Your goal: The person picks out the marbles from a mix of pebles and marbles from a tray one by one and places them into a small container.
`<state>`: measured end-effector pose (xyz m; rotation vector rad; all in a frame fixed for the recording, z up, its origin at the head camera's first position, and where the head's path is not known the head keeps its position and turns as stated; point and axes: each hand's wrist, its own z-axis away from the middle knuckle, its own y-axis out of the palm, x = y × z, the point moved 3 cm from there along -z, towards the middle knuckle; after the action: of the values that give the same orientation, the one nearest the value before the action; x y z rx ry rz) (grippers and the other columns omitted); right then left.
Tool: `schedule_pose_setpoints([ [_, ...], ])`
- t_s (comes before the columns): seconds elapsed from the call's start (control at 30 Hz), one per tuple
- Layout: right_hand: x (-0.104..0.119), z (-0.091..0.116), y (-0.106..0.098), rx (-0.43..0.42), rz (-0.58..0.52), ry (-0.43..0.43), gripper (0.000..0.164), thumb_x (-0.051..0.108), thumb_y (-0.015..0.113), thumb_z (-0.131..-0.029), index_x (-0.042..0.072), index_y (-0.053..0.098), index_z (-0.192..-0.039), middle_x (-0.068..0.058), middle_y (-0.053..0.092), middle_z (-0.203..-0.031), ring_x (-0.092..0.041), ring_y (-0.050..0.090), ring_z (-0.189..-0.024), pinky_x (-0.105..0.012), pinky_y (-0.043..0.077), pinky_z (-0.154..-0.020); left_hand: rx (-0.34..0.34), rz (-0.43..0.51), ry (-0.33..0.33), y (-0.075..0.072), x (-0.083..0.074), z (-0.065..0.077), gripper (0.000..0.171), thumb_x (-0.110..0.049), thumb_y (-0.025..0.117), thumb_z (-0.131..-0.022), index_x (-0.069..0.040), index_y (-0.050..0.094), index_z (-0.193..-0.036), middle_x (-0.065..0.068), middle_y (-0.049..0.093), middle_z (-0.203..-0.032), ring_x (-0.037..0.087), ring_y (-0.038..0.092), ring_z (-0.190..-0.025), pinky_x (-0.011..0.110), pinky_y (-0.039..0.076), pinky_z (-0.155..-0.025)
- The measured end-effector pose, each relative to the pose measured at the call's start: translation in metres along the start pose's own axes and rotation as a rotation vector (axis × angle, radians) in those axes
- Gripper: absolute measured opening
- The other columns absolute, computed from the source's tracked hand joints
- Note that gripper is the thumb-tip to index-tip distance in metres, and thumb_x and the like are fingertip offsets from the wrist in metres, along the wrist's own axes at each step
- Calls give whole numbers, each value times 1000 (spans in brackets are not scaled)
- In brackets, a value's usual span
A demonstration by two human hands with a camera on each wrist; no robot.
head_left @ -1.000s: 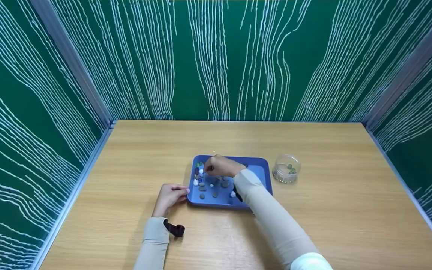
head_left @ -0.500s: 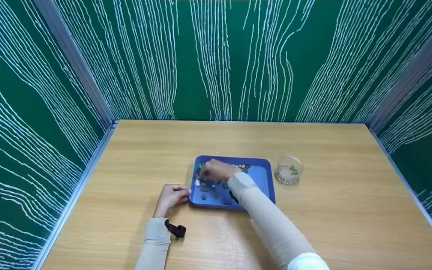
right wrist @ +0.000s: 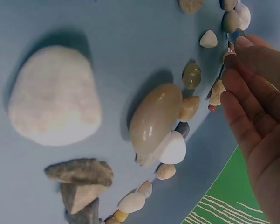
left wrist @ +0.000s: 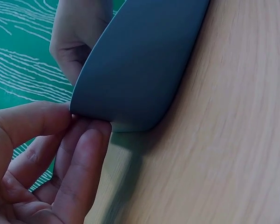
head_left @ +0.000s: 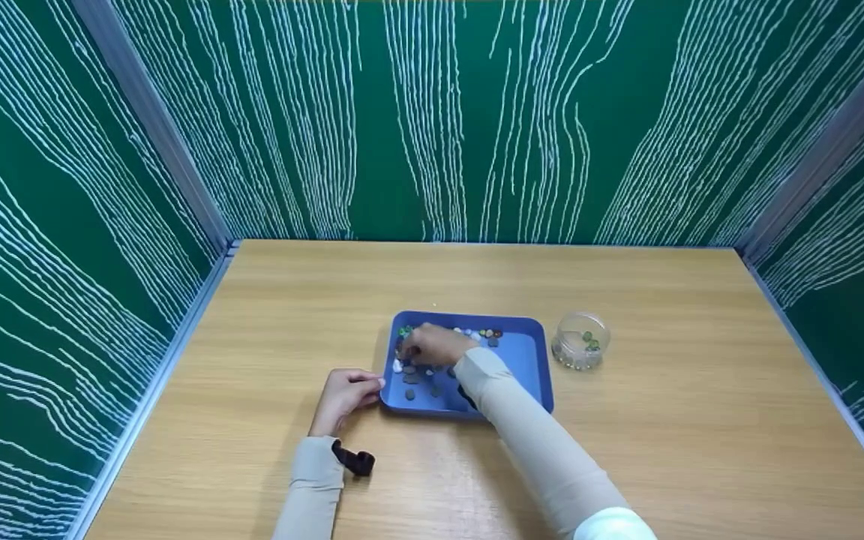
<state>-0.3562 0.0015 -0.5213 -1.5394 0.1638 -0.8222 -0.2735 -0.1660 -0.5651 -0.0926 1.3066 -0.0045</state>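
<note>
A blue tray [head_left: 533, 379] of pebbles and glass stones lies on the table. At its near left corner my left hand [head_left: 346, 394] pinches the rim; the left wrist view shows thumb and fingertips on the tray wall [left wrist: 135, 60]. My right hand [head_left: 438, 345] reaches over the tray's left part. Between its thumb and forefinger is a small blue glass stone [right wrist: 236, 34], partly hidden by the fingertips, close to the line of stones by the tray's edge. A large white stone [right wrist: 56, 98] and a glossy oval pebble [right wrist: 156, 116] lie nearby.
Right of the tray stands a round clear container [head_left: 565, 334] with green glass pieces [head_left: 591, 343] inside. A dark strap [head_left: 355, 459] hangs from the left wrist. Green walls [head_left: 409, 187] with white lines border the wooden table [head_left: 649, 420].
My right hand has moved slightly left and nearer within the tray, uncovering more stones along the far edge. The left hand keeps its place at the rim.
</note>
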Motion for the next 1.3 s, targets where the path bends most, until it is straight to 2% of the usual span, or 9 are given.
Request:
schedule_pose_setpoints([
  [0.17, -1, 4, 1, -9, 43, 3, 18, 1, 68, -85, 7, 75, -101, -6, 74, -98, -17, 69, -91, -28, 58, -79, 9, 22, -5, 2, 0, 1, 22, 1, 72, -79, 14, 69, -97, 5, 70, -80, 10, 65, -68, 27, 61, -67],
  [0.27, -2, 5, 1, -6, 31, 18, 20, -1, 68, -85, 6, 75, -102, -6, 74, -99, -18, 69, -92, -28, 58, -80, 10, 27, -9, 2, -1, 2, 23, 1, 71, -80, 15, 68, -98, 4, 70, -81, 10, 65, -69, 29, 61, -69],
  [0.43, -5, 9, 1, 8, -15, 97, 18, 0, 68, -86, 5, 74, -102, -8, 73, -98, -17, 68, -89, -28, 58, -78, 10, 26, -14, 3, -3, 3, 24, 0, 71, -81, 14, 68, -100, 5, 71, -85, 10, 65, -71, 32, 61, -71],
  [0.67, -10, 16, -4, 16, -100, 186, 18, 6, 67, -89, 5, 73, -106, -8, 72, -101, -12, 63, -79, -25, 57, -72, -25, 2, -28, 2, -1, 1, 18, 1, 72, -80, 11, 71, -94, 7, 71, -84, 11, 65, -70, 28, 61, -66],
  [0.77, -12, 19, -7, 17, -122, 197, 19, 7, 65, -90, 5, 72, -108, -8, 71, -104, -10, 62, -79, -24, 57, -71, -16, 12, -24, 2, -2, 1, 19, 1, 72, -80, 13, 70, -95, 6, 71, -83, 12, 65, -70, 28, 61, -66],
  [0.93, -14, 24, -11, -15, -131, 176, 16, 9, 67, -89, 4, 73, -103, -8, 71, -98, -10, 60, -75, -26, 56, -68, -13, 5, -30, 1, 0, 2, 21, -1, 72, -80, 12, 70, -97, 6, 71, -85, 10, 65, -71, 26, 60, -67],
  [1.17, -20, 32, -19, 18, -218, 293, 25, 15, 63, -93, 9, 70, -116, -5, 70, -106, -12, 63, -78, -25, 58, -71, -23, -14, -40, -1, 2, 1, 19, -1, 71, -81, 11, 70, -96, 10, 71, -90, 12, 66, -74, 28, 61, -69],
  [1.3, -23, 38, -24, 12, -243, 321, 24, 17, 62, -93, 9, 70, -115, -4, 69, -103, -14, 63, -79, -26, 58, -71, -24, -11, -46, -1, 3, 1, 18, 0, 71, -81, 11, 70, -96, 11, 71, -90, 13, 66, -75, 29, 61, -70],
])
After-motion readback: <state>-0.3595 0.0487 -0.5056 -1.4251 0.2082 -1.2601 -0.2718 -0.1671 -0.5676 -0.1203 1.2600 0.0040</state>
